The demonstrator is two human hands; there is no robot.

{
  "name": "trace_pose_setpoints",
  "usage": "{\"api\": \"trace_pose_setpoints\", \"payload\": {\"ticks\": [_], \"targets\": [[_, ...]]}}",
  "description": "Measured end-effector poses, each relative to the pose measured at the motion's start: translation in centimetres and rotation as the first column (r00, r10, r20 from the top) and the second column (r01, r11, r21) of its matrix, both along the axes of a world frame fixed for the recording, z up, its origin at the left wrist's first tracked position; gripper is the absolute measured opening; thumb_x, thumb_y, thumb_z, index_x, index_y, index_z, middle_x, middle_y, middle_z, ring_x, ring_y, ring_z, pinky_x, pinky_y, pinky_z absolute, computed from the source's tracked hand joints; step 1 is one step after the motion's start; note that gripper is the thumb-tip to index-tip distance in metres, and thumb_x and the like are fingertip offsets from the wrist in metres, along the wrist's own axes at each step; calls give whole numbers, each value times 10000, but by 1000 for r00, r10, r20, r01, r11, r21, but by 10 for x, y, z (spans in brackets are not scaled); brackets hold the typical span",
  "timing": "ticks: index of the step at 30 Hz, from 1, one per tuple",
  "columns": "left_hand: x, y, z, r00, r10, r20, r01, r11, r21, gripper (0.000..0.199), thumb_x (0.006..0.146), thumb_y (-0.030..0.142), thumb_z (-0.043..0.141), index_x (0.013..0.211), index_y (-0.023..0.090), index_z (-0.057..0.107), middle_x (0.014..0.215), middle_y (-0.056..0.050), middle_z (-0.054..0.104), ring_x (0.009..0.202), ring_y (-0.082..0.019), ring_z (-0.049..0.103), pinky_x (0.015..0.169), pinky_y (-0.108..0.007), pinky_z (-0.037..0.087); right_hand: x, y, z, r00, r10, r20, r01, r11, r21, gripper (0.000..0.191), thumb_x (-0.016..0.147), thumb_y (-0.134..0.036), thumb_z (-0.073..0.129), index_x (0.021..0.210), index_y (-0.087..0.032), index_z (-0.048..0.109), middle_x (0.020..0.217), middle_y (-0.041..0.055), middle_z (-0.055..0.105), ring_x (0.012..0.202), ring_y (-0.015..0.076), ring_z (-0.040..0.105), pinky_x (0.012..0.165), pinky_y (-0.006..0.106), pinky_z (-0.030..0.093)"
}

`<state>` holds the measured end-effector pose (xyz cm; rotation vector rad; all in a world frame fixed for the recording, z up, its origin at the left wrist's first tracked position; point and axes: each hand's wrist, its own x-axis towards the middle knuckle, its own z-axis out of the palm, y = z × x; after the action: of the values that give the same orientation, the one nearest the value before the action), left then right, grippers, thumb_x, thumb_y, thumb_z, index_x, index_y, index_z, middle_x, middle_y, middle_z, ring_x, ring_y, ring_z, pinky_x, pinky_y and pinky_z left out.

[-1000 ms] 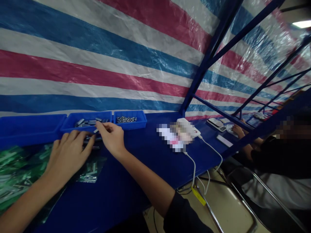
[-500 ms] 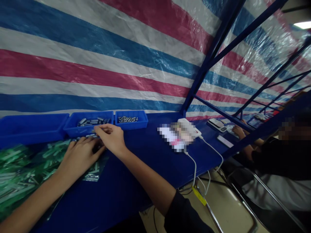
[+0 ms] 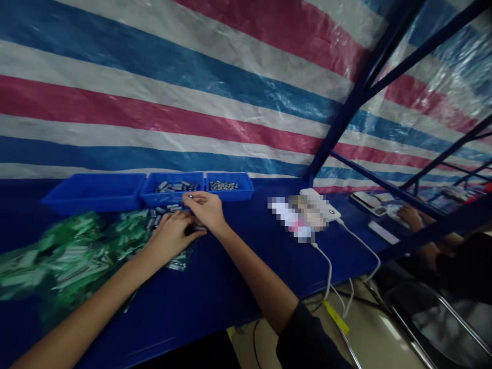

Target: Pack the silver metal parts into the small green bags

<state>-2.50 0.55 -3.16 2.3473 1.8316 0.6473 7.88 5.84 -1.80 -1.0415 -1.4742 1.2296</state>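
My right hand (image 3: 209,209) is closed in a pinch just in front of the middle blue bin, with a small shiny metal piece (image 3: 190,196) at its fingertips. Close beside it, my left hand (image 3: 172,233) curls palm down over the blue table, its fingertips partly hidden. A dark cylinder (image 3: 200,228) shows by the left thumb, but whether it is gripped is unclear. Loose metal cylinders (image 3: 152,218) lie at the left fingers. Clear plastic packets with green and pale strips (image 3: 77,256) are heaped left of that hand.
Along the back stand a left blue bin (image 3: 96,192), a middle bin (image 3: 172,197) of metal cylinders and a right bin (image 3: 230,195) of smaller metal parts. A white device (image 3: 321,205) with cables lies to the right. A co-worker's hand (image 3: 410,216) is beyond the blue frame (image 3: 346,118).
The view has swung left, so bins, packets and hands appear farther right. Both hands stay together by the middle bin, the right still pinching.
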Motion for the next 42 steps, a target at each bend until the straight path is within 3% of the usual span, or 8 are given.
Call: {"api": "trace_pose_setpoints", "payload": {"ticks": [4, 9, 11, 15, 21, 30, 35, 42], "targets": [[2, -5, 2, 999, -12, 38, 11, 1000, 16, 301, 706, 503, 571, 781, 224, 654, 917, -69, 655, 948, -275, 555, 878, -410, 351, 2, 1, 3, 1000, -4, 12, 4, 1000, -14, 258, 705, -356, 630, 881, -180, 697, 769, 21, 700, 774, 149, 647, 761, 279, 504], [2, -8, 3, 999, -11, 45, 10, 1000, 21, 272, 702, 480, 582, 767, 223, 640, 937, -73, 656, 979, -291, 548, 881, -419, 350, 2, -2, 10, 966, 182, -182, -170, 982, 84, 523, 703, -338, 653, 1202, -225, 544, 1114, 47, 646, 992, 147, 609, 883, 297, 478], [1, -8, 5, 999, 12, 46, -14, 999, 33, 268, 707, 462, 574, 800, 217, 633, 943, -81, 661, 981, -293, 552, 869, -408, 361, 1, -3, 12, 961, 213, -177, -194, 973, 122, 488, 708, -320, 648, 1178, -223, 563, 1165, 48, 619, 1010, 147, 601, 894, 294, 472], [-4, -6, 13, 984, 126, 125, -135, 989, 60, 286, 740, 429, 511, 884, 201, 607, 877, -82, 669, 877, -271, 597, 784, -359, 403, 3, -5, 13, 991, 134, -8, -132, 984, 120, 226, 743, -311, 602, 935, -226, 685, 965, 7, 689, 872, 137, 636, 835, 289, 491], [-10, -3, 21, 854, 281, 438, -331, 943, 41, 330, 708, 480, 510, 873, 205, 587, 786, -27, 648, 693, -190, 591, 625, -268, 415, 1, -7, 8, 996, 41, 78, -46, 996, 75, 189, 730, -357, 614, 769, -200, 711, 754, 11, 688, 774, 143, 635, 779, 279, 487], [-14, 0, 18, 743, 235, 626, -341, 939, 52, 388, 724, 460, 561, 1005, 200, 617, 807, -12, 637, 714, -161, 582, 608, -240, 435, -6, -5, 13, 971, 137, -195, -184, 952, -245, 215, 786, -333, 584, 897, -190, 700, 762, 13, 660, 659, 99, 601, 675, 238, 496], [-8, -3, 23, 635, 235, 736, -374, 927, 27, 389, 757, 463, 531, 1038, 210, 622, 902, -21, 645, 733, -149, 584, 646, -253, 466, -5, -7, 15, 928, 171, -331, -266, 926, -269, 254, 770, -272, 623, 1008, -201, 675, 816, 31, 661, 781, 143, 623, 746, 285, 511], [-10, -3, 25, 639, 248, 728, -441, 894, 82, 354, 760, 428, 517, 1011, 218, 652, 1002, -32, 646, 856, -190, 592, 809, -345, 468, -16, -12, 7, 933, 206, -295, -292, 913, -285, 368, 681, -326, 718, 1031, -223, 665, 826, 31, 673, 909, 221, 628, 791, 364, 531]]}}
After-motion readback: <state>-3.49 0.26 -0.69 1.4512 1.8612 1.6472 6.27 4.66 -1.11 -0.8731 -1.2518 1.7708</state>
